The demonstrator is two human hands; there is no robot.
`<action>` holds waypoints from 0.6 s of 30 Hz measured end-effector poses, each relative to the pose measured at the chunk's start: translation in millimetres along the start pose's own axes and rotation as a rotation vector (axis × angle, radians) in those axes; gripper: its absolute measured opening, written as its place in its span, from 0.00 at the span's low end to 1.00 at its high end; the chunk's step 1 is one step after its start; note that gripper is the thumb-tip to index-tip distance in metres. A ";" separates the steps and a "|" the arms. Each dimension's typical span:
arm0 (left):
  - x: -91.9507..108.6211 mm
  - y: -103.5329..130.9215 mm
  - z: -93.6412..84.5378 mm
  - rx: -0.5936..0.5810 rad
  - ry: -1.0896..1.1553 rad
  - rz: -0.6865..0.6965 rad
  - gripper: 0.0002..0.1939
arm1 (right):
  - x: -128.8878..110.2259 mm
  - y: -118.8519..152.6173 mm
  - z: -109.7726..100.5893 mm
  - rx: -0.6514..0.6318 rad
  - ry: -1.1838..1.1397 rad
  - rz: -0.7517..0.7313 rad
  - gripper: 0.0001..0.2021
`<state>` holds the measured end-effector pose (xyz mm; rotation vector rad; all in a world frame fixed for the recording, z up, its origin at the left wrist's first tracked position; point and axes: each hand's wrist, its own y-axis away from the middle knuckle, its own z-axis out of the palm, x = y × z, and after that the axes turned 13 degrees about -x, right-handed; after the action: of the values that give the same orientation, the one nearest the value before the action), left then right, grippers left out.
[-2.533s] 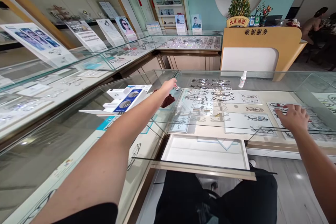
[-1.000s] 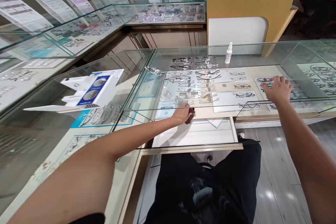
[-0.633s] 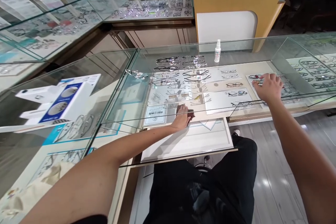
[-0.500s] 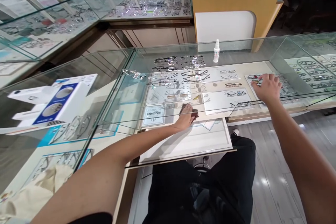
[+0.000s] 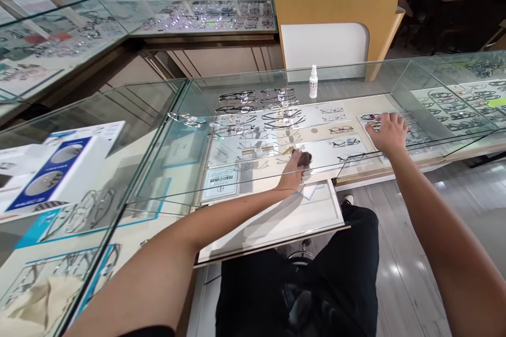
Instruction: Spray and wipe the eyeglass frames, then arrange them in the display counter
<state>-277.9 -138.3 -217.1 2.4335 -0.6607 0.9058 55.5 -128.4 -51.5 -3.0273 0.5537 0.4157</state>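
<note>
My left hand (image 5: 293, 172) reaches in over the pulled-out drawer (image 5: 269, 226) and inside the glass display case. Its fingers are closed on a dark brown bunched cloth (image 5: 303, 159), held against the case floor beside a white display board (image 5: 316, 152). The hand hides part of the cloth. My right hand (image 5: 389, 132) lies on the glass top (image 5: 356, 76) with its fingers spread, over a board of eyeglasses. Several pairs of eyeglasses (image 5: 237, 97) rest on the glass top above my left hand.
A white spray bottle (image 5: 313, 83) stands upright on the glass top. An authorisation card (image 5: 221, 183) lies inside the case, left of my left hand. To the left are a blue-and-white box (image 5: 51, 171) and a cream cloth (image 5: 37, 303). A yellow counter (image 5: 336, 5) stands behind.
My left hand has slid right along the case floor with the dark cloth, away from the card. My right hand stays spread on the glass. The view has shifted slightly right.
</note>
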 end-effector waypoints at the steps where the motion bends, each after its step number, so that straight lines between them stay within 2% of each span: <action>1: 4.2 -5.6 4.1 -0.020 -0.083 0.010 0.35 | -0.1 0.3 0.0 -0.004 -0.002 0.004 0.25; 5: 13.6 -21.3 29.8 -0.087 -0.256 0.025 0.36 | -0.2 2.0 0.7 0.001 -0.010 -0.002 0.23; 9: 13.7 -32.7 48.4 -0.051 -0.331 0.035 0.35 | -0.6 3.3 1.9 0.023 -0.016 -0.011 0.20; 14: 16.0 -62.7 50.6 -0.037 -0.351 0.097 0.33 | -2.0 5.3 0.7 0.006 -0.001 0.004 0.22; 18: 28.1 -91.7 50.7 -0.090 -0.391 0.153 0.36 | -2.6 6.4 0.3 0.008 0.022 0.009 0.21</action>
<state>-182.4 -102.9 -254.7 2.5247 -1.0126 0.4392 50.8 -133.5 -51.0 -3.0268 0.5684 0.3796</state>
